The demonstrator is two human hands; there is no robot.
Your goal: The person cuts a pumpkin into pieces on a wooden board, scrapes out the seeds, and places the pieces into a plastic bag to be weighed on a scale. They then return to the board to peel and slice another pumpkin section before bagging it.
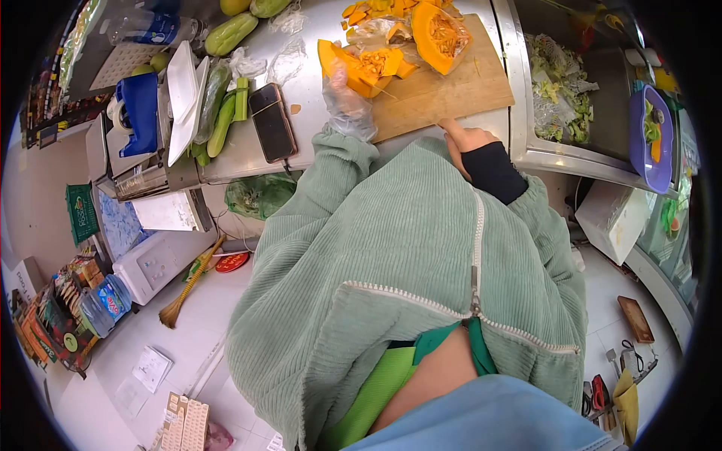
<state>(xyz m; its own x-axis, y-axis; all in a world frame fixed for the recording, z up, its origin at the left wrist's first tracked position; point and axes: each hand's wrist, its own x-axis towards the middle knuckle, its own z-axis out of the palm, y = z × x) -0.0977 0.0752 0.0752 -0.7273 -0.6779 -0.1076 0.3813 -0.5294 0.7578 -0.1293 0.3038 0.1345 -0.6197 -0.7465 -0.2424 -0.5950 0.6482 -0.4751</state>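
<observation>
My left hand (348, 107), in a clear plastic glove, holds a cut pumpkin piece (370, 74) with seeds and pulp showing, at the left part of the wooden cutting board (444, 99). At the board's near edge is my bare right hand (468, 140), its index finger stretched out against the wood. A black cuff covers that wrist. Behind the held piece lies a larger pumpkin wedge (438, 39), its seedy inside facing up. Chopped pumpkin chunks (380, 9) are heaped at the far end of the board.
Left of the board lie a phone (274, 122), green gourds (230, 34), white foam trays (186, 94) and a blue tape dispenser (138, 116). On the right, a metal sink (613, 83) contains vegetable scraps (560, 86); a purple basket (648, 143) stands beside it.
</observation>
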